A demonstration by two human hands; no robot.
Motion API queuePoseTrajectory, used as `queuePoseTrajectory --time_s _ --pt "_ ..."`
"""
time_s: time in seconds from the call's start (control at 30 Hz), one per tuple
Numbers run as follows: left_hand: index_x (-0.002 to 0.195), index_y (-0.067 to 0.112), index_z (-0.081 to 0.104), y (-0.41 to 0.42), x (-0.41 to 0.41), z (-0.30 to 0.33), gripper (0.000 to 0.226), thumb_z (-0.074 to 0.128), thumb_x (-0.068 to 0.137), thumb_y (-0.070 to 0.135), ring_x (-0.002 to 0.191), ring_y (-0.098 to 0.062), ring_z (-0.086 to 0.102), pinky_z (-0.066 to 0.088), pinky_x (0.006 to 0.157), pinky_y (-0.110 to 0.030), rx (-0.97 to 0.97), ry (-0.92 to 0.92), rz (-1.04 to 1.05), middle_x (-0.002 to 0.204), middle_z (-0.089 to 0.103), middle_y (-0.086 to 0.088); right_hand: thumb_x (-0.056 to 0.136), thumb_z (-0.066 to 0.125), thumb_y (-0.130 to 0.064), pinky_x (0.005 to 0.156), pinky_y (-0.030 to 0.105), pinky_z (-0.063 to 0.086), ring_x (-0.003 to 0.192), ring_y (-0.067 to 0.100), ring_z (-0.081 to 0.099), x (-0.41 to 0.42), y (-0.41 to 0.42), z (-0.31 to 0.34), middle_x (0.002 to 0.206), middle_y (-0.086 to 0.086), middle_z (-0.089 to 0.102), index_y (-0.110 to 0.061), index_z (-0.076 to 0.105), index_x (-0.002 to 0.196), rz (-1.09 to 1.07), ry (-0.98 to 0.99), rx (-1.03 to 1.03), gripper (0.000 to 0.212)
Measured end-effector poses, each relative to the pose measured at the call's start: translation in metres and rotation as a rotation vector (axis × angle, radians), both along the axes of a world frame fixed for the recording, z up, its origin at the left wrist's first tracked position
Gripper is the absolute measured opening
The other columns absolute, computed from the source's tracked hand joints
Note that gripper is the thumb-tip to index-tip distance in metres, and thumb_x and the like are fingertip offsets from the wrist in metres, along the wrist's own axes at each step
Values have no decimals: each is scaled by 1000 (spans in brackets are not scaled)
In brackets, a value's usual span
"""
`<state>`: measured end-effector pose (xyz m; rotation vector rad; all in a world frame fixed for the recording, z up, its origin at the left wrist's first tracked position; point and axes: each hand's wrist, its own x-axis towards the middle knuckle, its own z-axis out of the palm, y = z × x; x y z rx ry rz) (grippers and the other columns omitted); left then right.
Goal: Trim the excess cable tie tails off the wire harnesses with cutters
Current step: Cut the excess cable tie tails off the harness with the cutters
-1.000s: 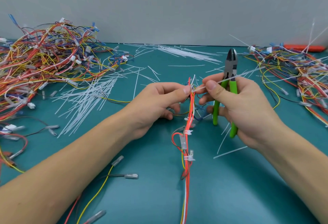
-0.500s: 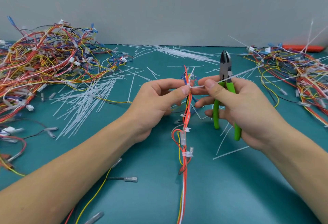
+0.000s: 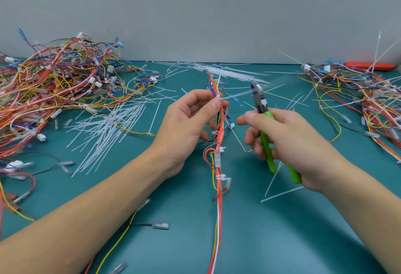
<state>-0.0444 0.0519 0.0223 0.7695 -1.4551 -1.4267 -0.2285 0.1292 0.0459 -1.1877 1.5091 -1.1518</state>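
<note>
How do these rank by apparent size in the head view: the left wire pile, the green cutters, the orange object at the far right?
1. The left wire pile, by far the largest.
2. The green cutters, in the right hand.
3. The orange object; it lies farther away and is partly hidden, so its true size is uncertain.

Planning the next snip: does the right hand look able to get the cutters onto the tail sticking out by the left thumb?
Probably yes: the tail juts toward the cutters, nothing between.
</note>
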Motion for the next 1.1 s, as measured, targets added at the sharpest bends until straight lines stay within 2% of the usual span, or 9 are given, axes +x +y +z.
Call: queuePoseTrajectory --time_s 0.13,0.17,0.27,0.33,0.47,0.6,0.9,1.03,1.1 --pt "112 16 65 0 1 3 15 64 100 25 72 -16 57 44 66 -37 19 66 25 116 75 -2 81 59 -67 66 41 45 61 18 56 7 3 -1 80 13 73 -21 74 93 87 185 30 50" --pt "112 16 65 0 1 4 14 64 100 24 72 -16 58 44 66 -37 24 75 24 116 75 -2 80 57 -68 66 41 45 61 15 57 9 4 -1 80 10 73 -18 73 93 102 219 27 54" --pt "112 17 67 2 0 3 15 66 99 24 73 -17 59 45 62 -34 12 58 16 116 75 -5 92 57 -61 62 32 44 57 8 55 13 6 -3 70 -7 70 -20 69 87 125 282 -5 43" --pt "111 18 69 4 -1 3 18 69 96 27 73 -17 61 46 59 -29 -7 43 2 117 74 -10 91 54 -65 60 34 42 56 12 52 14 7 -3 61 -7 61 -20 68 82 116 322 -17 47" --pt "110 19 71 5 -3 2 21 69 92 30 73 -15 62 47 56 -25 -16 41 -8 116 74 -8 85 53 -69 64 41 44 60 15 53 13 7 -1 76 9 68 -17 69 84 114 301 1 54" --pt "102 29 73 4 -2 2 10 70 92 30 73 -17 63 46 56 -26 -29 49 -4 106 75 2 90 55 -65 66 37 45 59 11 56 11 6 0 79 1 72 -21 72 90 121 264 12 47" --pt "100 30 75 6 -2 3 10 72 90 31 72 -17 66 44 59 -29 -17 63 5 106 77 1 79 51 -74 65 44 40 61 19 50 12 7 0 90 22 68 -17 72 89 118 280 34 62" --pt "100 29 76 7 -3 2 10 74 90 29 71 -16 67 44 58 -28 -25 65 0 106 78 0 83 53 -72 64 44 39 60 20 49 11 6 -2 87 23 66 -18 69 83 115 272 22 57" --pt "101 27 77 7 -3 1 11 74 91 27 70 -15 67 45 57 -26 -36 57 -5 106 78 0 88 55 -69 61 39 39 59 18 50 10 5 -3 84 17 70 -19 69 83 120 253 13 51"
